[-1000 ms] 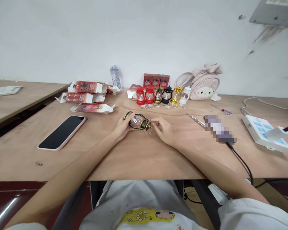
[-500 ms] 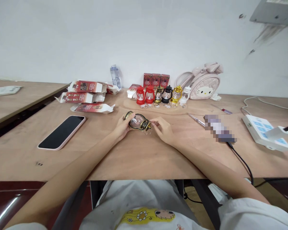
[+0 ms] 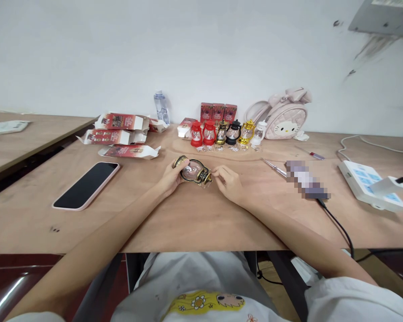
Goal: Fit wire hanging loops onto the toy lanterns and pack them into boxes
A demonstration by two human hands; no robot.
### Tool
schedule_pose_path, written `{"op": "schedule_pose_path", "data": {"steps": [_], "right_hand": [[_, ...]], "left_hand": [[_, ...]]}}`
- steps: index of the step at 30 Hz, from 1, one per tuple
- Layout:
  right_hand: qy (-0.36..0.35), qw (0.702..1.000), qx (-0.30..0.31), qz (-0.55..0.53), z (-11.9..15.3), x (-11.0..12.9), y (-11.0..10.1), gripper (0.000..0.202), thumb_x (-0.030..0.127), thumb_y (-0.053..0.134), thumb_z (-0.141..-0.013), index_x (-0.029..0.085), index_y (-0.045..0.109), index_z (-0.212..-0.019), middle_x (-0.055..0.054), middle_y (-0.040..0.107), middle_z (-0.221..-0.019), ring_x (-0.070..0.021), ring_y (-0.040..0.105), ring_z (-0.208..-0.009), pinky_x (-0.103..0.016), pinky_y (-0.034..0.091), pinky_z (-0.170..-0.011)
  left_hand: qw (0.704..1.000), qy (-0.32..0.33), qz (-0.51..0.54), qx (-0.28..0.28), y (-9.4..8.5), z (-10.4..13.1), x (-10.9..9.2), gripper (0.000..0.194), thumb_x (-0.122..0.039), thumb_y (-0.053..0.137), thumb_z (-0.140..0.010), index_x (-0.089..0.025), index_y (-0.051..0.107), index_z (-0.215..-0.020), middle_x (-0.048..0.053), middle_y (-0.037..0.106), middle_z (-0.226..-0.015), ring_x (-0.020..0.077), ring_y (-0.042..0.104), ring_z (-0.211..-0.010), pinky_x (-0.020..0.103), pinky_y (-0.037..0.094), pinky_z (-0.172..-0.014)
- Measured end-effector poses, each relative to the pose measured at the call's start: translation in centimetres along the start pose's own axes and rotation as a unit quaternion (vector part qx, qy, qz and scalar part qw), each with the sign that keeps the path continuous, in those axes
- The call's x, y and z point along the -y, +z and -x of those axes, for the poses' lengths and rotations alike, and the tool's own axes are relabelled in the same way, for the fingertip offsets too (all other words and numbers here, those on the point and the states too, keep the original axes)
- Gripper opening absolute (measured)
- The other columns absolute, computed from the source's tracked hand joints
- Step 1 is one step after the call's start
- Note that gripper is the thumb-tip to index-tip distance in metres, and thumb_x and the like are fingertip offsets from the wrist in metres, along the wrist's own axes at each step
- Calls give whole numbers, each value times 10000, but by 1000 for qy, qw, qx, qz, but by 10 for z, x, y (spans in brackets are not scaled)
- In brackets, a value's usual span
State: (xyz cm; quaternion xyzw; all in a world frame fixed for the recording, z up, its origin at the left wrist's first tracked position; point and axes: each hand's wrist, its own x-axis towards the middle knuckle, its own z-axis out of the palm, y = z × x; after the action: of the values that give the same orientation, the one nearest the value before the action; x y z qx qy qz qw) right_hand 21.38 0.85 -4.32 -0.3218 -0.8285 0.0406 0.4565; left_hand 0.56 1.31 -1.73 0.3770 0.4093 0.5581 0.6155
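Note:
A small bronze-and-black lantern (image 3: 194, 171) with a clear globe lies tilted just above the table, its top pointing right. My left hand (image 3: 172, 177) is closed around its base, thumb on the near-top side. Close to the lantern's cap, my right hand (image 3: 231, 182) has its thumb and forefinger pinched together. Whatever is between those fingertips is too small to make out. A thin clear piece (image 3: 206, 184) shows under the cap. Beyond the hands stand several small lanterns, among them a red one (image 3: 209, 134), a black one (image 3: 233, 133) and a white one (image 3: 258, 135).
Opened red boxes (image 3: 116, 136) lie at the left, near a water bottle (image 3: 161, 107). A phone (image 3: 87, 185) rests at front left. To the right are a screwdriver (image 3: 316, 155), tweezers (image 3: 274, 167), a blurred-out device (image 3: 305, 179), a power strip (image 3: 369, 183) and a pink bag (image 3: 285, 118).
My right hand has shifted very slightly at the lantern's cap, with its fingers a bit more curled. The left hand's hold looks the same.

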Motion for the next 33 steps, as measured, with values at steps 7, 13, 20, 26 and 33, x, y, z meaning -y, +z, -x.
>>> {"op": "schedule_pose_path", "data": {"steps": [7,13,20,26,33], "right_hand": [[-21,999,14,31,2,0,-1,222,40,375,-811,225,491,-770,-57,646,-827,-172,638,-797,-283,497,-714],[25,999,-7,26,3,-6,1,145,97,467,-809,233,422,-834,-33,680,-801,-166,666,-669,-256,492,-599],[28,1000,3,-8,2,-4,0,132,161,463,-872,232,490,-979,-33,718,-884,-168,716,-784,-247,533,-637],[17,1000,-4,23,0,0,-3,132,174,462,-889,238,568,-935,-17,726,-852,-155,695,-715,-242,512,-630],[22,1000,-16,11,1,2,-1,186,180,427,-909,224,577,-1010,-39,729,-891,-161,698,-785,-248,523,-664]], "left_hand": [[1000,9,-5,20,-3,-1,2,401,-347,810,-625,-154,558,-869,15,670,-762,140,656,-636,310,593,-626],[1000,13,-1,21,-3,0,3,486,-341,853,-551,-155,559,-890,2,649,-781,134,642,-656,314,595,-610],[1000,10,8,23,-3,1,2,499,-336,863,-529,-151,567,-887,0,645,-766,136,637,-639,306,592,-574],[1000,9,10,26,-3,0,2,443,-334,833,-596,-149,563,-894,7,663,-765,132,651,-633,319,596,-629],[999,3,23,22,0,2,2,429,-331,827,-607,-146,566,-892,11,672,-768,132,657,-645,309,597,-623]]}}
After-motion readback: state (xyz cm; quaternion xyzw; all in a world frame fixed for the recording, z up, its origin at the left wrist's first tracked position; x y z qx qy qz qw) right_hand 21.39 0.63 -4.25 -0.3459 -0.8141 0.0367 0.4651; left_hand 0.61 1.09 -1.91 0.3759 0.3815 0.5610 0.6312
